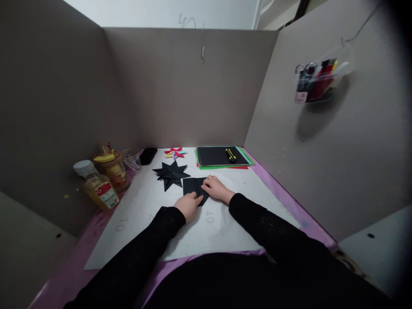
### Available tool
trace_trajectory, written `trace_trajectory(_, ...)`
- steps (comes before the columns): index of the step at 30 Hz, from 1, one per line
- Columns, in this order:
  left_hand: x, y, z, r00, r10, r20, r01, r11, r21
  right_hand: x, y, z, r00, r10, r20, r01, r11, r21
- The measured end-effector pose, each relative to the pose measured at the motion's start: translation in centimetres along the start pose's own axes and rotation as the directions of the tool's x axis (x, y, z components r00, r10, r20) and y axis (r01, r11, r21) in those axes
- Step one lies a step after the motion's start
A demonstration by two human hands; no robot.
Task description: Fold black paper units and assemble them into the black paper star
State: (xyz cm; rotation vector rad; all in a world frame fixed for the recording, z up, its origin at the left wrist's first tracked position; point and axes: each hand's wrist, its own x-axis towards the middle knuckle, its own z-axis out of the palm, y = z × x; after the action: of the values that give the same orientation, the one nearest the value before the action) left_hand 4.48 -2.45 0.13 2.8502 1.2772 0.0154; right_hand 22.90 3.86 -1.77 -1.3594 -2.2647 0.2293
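A black sheet of paper (192, 186) lies on the white mat (141, 223), partly folded. My left hand (189, 206) rests on its near left corner with the fingers curled and pressing down. My right hand (215, 188) presses on its right edge, fingers bent against the paper. Just beyond the sheet lies a black folded paper star (171, 173). Both arms wear black sleeves.
A small multicoloured paper star (175, 152) and a dark case (148, 155) lie at the back. A stack of coloured sheets (222, 157) carries a yellow cutter (230, 155). Bottles and jars (104, 178) stand at the left. A pouch of tools (318, 81) hangs on the right cardboard wall.
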Motion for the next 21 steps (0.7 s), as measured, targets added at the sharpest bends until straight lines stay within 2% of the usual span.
trace_trajectory(2, 0.0, 0.1, 0.0, 1.0, -0.008, 0.008, 0.008, 1.0, -0.004, -0.4, 0.0, -0.9, 0.996, -0.009, -0.087, 0.019, 0.993, 0.113)
trace_trajectory(4, 0.0, 0.2, 0.0, 1.0, -0.014, 0.012, 0.014, 1.0, -0.01, -1.4, -0.3, -2.0, 0.984, -0.086, -0.155, 0.113, 0.978, 0.175)
trace_trajectory(5, 0.0, 0.2, 0.0, 1.0, -0.017, 0.011, 0.017, 1.0, -0.012, -2.1, -0.7, -2.4, 0.977, -0.162, -0.142, 0.186, 0.967, 0.175)
trace_trajectory(7, 0.0, 0.2, 0.0, 1.0, -0.019, 0.011, 0.02, 1.0, -0.012, -3.7, -1.5, -2.9, 0.949, -0.313, -0.036, 0.314, 0.933, 0.173)
trace_trajectory(9, 0.1, 0.2, -0.1, 1.0, -0.022, 0.022, 0.022, 1.0, -0.007, -5.2, -2.2, -2.8, 0.92, -0.384, 0.077, 0.372, 0.919, 0.132)
trace_trajectory(10, 0.1, 0.2, -0.1, 0.999, -0.022, 0.027, 0.022, 1.0, -0.004, -5.7, -2.3, -2.7, 0.915, -0.384, 0.124, 0.374, 0.922, 0.101)
trace_trajectory(12, 0.2, 0.3, -0.2, 0.999, -0.022, 0.034, 0.022, 1.0, 0.0, -6.3, -2.0, -2.5, 0.932, -0.31, 0.188, 0.311, 0.95, 0.027)
trace_trajectory(15, 0.2, 0.4, -0.3, 0.999, -0.036, 0.037, 0.036, 0.999, 0.0, -6.2, -0.5, -2.7, 0.975, -0.106, 0.196, 0.128, 0.987, -0.1)
trace_trajectory(17, 0.2, 0.4, -0.3, 0.998, -0.042, 0.042, 0.042, 0.999, -0.004, -5.8, 0.4, -3.1, 0.983, -0.012, 0.182, 0.041, 0.986, -0.159)
trace_trajectory(19, 0.3, 0.2, -0.3, 0.998, -0.036, 0.046, 0.037, 0.999, -0.017, -5.7, 0.6, -3.4, 0.986, 0.012, 0.164, 0.021, 0.98, -0.196)
trace_trajectory(21, 0.4, -0.1, -0.3, 0.998, -0.04, 0.056, 0.042, 0.998, -0.039, -5.8, 0.2, -3.5, 0.987, -0.04, 0.154, 0.073, 0.974, -0.214)
